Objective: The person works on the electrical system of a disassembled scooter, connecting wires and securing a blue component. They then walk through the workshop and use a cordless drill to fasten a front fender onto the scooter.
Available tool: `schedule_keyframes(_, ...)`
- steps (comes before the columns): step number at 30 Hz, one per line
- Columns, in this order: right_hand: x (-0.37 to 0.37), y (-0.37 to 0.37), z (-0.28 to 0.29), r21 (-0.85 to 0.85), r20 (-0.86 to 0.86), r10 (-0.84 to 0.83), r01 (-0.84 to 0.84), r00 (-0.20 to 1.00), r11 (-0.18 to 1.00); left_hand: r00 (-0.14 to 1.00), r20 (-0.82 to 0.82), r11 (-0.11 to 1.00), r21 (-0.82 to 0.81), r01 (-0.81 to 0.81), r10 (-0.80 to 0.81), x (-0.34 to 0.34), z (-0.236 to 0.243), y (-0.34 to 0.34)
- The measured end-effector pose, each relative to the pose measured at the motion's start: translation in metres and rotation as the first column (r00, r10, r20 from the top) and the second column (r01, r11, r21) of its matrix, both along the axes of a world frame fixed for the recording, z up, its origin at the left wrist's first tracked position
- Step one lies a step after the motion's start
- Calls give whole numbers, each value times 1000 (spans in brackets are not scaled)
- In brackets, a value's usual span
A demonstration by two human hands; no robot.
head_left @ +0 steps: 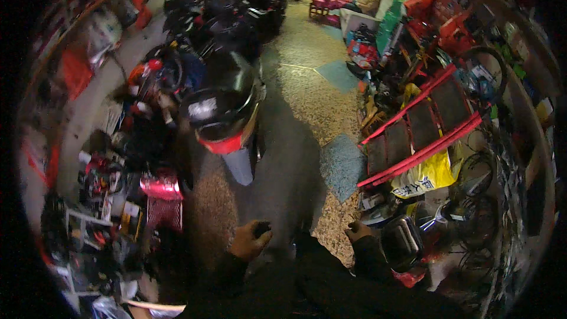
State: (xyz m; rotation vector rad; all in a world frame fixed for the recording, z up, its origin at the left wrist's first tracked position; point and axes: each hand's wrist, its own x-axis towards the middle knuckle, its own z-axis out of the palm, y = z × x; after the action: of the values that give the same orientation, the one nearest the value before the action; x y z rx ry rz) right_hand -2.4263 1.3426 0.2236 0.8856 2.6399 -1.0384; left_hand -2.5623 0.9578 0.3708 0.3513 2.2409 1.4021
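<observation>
Left grip curls around what seems a small black object; my right grip I cannot tell; both should clear the scooter.

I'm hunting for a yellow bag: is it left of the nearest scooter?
No, the yellow bag lies right of the nearest scooter.

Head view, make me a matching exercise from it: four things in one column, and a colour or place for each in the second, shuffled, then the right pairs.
Things:
1. Mudguard
2. Bag
3. Frame
4. Left hand

Colours or places:
A. Red, with dark panels
B. Lower middle, to the left of the right hand
C. Grey, just below a red light
D. Yellow

Pairs: 1-C, 2-D, 3-A, 4-B
</observation>
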Motion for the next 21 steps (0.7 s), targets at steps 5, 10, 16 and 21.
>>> schedule_keyframes(5, -78, 31, -36, 12, 57, -33, 32, 998, 999, 1000, 7, 1000, -5, -28, 28, -71, -8, 46)
schedule_keyframes(10, -199, 78, -39, -59, -23, 75, -76, 997, 995, 995, -9, 995, 8, -102, 102, -164, -10, 102)
schedule_keyframes(16, -353, 159, 14, -45, -163, 87, -96, 983, 994, 995, -65, 988, 139, -67, 77, -263, 24, 188)
schedule_keyframes(21, -449, 215, 23, -223, -176, 3, -43, 984, 974, 998, -42, 998, 33, -51, 53, -365, 10, 240)
